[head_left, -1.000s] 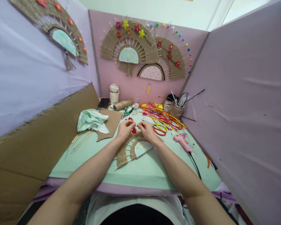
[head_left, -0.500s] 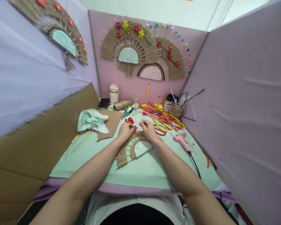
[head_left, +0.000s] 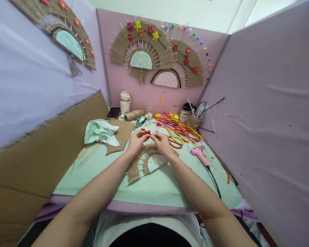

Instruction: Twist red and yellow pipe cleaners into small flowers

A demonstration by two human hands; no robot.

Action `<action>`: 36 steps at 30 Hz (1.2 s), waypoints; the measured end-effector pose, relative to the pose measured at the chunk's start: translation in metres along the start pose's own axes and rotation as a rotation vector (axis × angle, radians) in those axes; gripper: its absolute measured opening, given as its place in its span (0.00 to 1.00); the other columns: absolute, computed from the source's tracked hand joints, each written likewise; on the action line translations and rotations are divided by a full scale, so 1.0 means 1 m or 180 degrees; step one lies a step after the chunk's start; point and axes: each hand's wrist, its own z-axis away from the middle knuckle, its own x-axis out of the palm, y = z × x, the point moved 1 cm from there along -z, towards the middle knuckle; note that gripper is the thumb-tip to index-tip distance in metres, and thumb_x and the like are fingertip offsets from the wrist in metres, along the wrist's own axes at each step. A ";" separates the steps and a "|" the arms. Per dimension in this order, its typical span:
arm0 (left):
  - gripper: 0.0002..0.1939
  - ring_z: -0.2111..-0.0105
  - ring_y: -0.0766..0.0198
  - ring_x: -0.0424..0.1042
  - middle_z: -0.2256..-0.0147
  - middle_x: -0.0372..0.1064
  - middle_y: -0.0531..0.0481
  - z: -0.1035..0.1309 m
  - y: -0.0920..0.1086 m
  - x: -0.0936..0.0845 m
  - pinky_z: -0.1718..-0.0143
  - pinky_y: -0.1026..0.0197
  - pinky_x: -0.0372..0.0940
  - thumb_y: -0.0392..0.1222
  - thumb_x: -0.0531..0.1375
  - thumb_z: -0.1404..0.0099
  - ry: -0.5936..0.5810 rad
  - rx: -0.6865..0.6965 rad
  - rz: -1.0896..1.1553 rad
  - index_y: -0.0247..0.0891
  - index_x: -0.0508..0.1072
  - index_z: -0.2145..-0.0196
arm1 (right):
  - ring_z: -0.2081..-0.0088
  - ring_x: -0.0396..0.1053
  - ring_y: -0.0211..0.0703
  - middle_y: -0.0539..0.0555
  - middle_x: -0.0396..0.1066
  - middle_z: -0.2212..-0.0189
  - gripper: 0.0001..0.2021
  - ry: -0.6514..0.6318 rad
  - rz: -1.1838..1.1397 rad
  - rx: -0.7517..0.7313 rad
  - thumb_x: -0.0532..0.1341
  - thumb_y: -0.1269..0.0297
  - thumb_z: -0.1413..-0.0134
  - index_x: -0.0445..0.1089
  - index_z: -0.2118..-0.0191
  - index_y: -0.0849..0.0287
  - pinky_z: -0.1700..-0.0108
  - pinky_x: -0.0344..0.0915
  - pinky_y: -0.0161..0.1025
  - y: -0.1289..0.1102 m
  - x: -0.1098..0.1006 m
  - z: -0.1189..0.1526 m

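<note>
My left hand (head_left: 137, 141) is closed on a small red flower (head_left: 148, 133) of bent pipe cleaner, held just above the table. Fingertips of my right hand (head_left: 161, 141) are pinched together at the flower's right side; whether they hold a separate piece is too small to tell. More red loops show just behind my left fingers. Below both hands a twine-woven fan (head_left: 136, 168) lies on the table, with pale sticks and a patterned half-round centre (head_left: 156, 162). My right hand and wrist cover part of its upper right.
Pipe cleaners (head_left: 187, 132) and scissors (head_left: 176, 140) lie right of my hands, beyond a pink glue gun (head_left: 201, 157). At left are a patterned cloth (head_left: 99, 132), cardboard (head_left: 122, 132) and sticks. Pliers (head_left: 139, 123), twine (head_left: 134, 115) and a cup (head_left: 125, 103) stand or lie behind.
My right hand has moved left to meet the red flower. My left hand has lifted the flower slightly up and away from the fan, and the two hands' fingertips are now together.
</note>
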 end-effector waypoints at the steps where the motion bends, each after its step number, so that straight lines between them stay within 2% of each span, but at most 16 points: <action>1: 0.13 0.73 0.66 0.70 0.74 0.71 0.50 0.001 0.001 0.001 0.65 0.60 0.67 0.41 0.67 0.55 -0.0035 0.0008 -0.0033 0.33 0.70 0.72 | 0.71 0.62 0.39 0.50 0.68 0.75 0.12 0.0005 -0.0017 0.0020 0.57 0.56 0.49 0.70 0.73 0.59 0.66 0.59 0.35 0.001 0.000 0.000; 6: 0.12 0.73 0.65 0.71 0.76 0.70 0.49 0.006 0.009 0.003 0.66 0.60 0.66 0.40 0.67 0.54 -0.0104 -0.0256 -0.0090 0.32 0.70 0.73 | 0.73 0.62 0.38 0.51 0.69 0.76 0.13 0.0159 -0.0111 0.0190 0.58 0.55 0.51 0.71 0.72 0.60 0.67 0.59 0.36 0.005 -0.004 -0.002; 11: 0.11 0.75 0.67 0.70 0.77 0.70 0.49 0.004 0.008 0.002 0.68 0.61 0.66 0.40 0.66 0.52 -0.0113 -0.0485 0.0017 0.32 0.70 0.73 | 0.72 0.62 0.38 0.51 0.69 0.75 0.13 0.0208 -0.0303 0.0367 0.59 0.54 0.53 0.72 0.72 0.61 0.67 0.59 0.36 0.006 -0.005 -0.003; 22: 0.13 0.76 0.68 0.68 0.78 0.70 0.50 0.002 0.005 -0.001 0.71 0.64 0.63 0.43 0.66 0.54 -0.0205 -0.0418 -0.0159 0.32 0.71 0.73 | 0.72 0.63 0.38 0.50 0.69 0.75 0.13 0.0305 -0.0443 0.0434 0.61 0.54 0.55 0.72 0.73 0.60 0.67 0.60 0.36 0.005 -0.005 -0.003; 29: 0.16 0.77 0.70 0.66 0.78 0.68 0.51 -0.002 -0.001 -0.005 0.71 0.65 0.62 0.45 0.69 0.57 -0.0481 -0.0582 0.0226 0.32 0.71 0.73 | 0.71 0.64 0.39 0.51 0.70 0.74 0.13 0.0239 -0.0371 0.0215 0.59 0.54 0.52 0.72 0.71 0.60 0.65 0.61 0.37 0.004 -0.006 -0.002; 36: 0.16 0.74 0.70 0.68 0.75 0.68 0.52 -0.004 0.001 -0.004 0.67 0.63 0.63 0.43 0.68 0.59 -0.0234 -0.0398 0.0416 0.33 0.70 0.74 | 0.72 0.64 0.39 0.51 0.70 0.75 0.14 0.0051 -0.0087 0.0074 0.58 0.54 0.50 0.72 0.71 0.60 0.67 0.60 0.36 0.006 -0.006 -0.003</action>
